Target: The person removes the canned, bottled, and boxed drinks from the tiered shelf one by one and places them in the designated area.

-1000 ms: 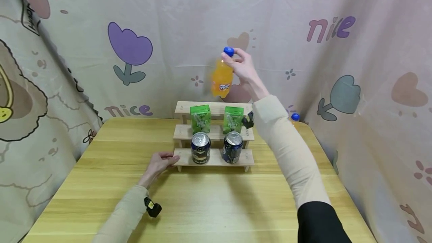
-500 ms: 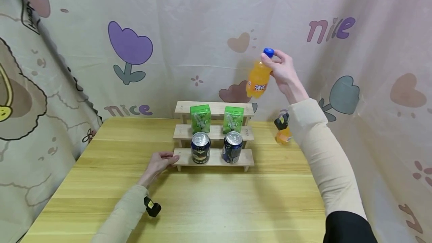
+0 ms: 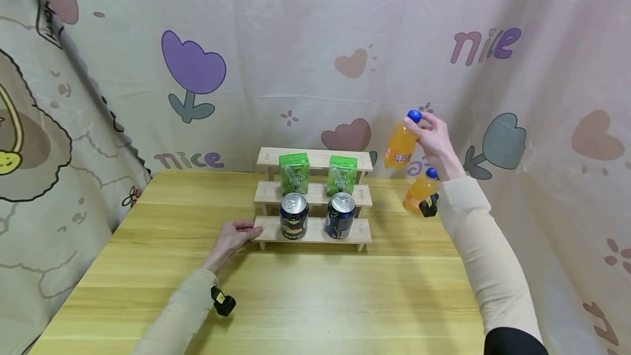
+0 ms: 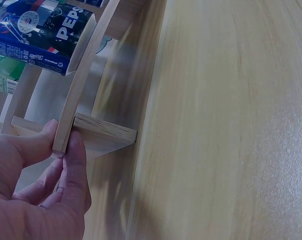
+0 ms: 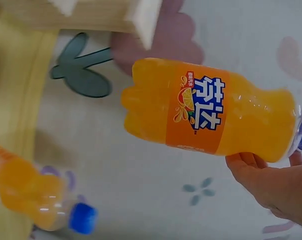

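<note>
Right hand [image 3: 436,138]: grasping; thumb and fingers pinch the blue-capped neck of an orange soda bottle [image 3: 401,144]. The bottle is in the air, right of and above a 3-tier wooden rack [image 3: 316,231], tilted with its cap toward the upper right and its base toward the lower left. Right-wrist view: orange label with white-and-blue lettering and a fruit print faces the camera; base end lies near the corner of the rack, apart from it. Left hand [image 3: 234,240]: grasping the left end of the rack's lowest board, thumb on 1 face and fingers on the other, per left-wrist view. The rack stands on a wood-grain table [image 3: 296,300]. Lowest tier: 2 dark blue cans with silver tops, left can [image 3: 293,217] and right can [image 3: 340,216], upright and apart; the letters "PEPS" are readable on 1 in the left-wrist view. Middle tier: 2 green boxes, left box [image 3: 294,174] and right box [image 3: 342,176], each behind a can. Second orange bottle [image 3: 418,190]: on the table right of the rack, below the held bottle, partly hidden by the black wrist camera [image 3: 429,205]. Behind: a printed cloth [image 3: 276,43].
</note>
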{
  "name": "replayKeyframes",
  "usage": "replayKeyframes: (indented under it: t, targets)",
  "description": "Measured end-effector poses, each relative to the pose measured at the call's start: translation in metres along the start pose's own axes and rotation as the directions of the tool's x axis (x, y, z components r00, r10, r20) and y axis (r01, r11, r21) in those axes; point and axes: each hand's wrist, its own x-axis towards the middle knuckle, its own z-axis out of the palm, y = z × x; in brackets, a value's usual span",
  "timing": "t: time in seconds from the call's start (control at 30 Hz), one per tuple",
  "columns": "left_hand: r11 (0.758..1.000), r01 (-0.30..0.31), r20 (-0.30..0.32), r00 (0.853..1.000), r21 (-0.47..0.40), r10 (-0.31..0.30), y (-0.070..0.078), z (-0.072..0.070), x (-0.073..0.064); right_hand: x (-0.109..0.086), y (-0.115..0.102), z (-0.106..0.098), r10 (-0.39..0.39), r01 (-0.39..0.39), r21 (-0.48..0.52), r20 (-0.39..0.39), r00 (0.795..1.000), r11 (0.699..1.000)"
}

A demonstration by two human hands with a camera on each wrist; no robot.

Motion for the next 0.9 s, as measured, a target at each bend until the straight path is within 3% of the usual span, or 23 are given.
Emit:
replayKeyframes:
  t: [0.57, 0.9]
  targets:
    - [1.000, 0.006, -0.015, 1.000, 0.003, -0.006, 0.000, 0.002, 0.000, 0.005, 0.086, 0.004, 0.108, -0.108, 0.009, 0.005, 0.994, 0.994]
    - [1.000, 0.019, -0.020, 1.000, -0.017, -0.020, -0.001, 0.002, 0.001, 0.003, 0.119, 0.013, 0.163, -0.163, 0.010, -0.035, 0.986, 0.987]
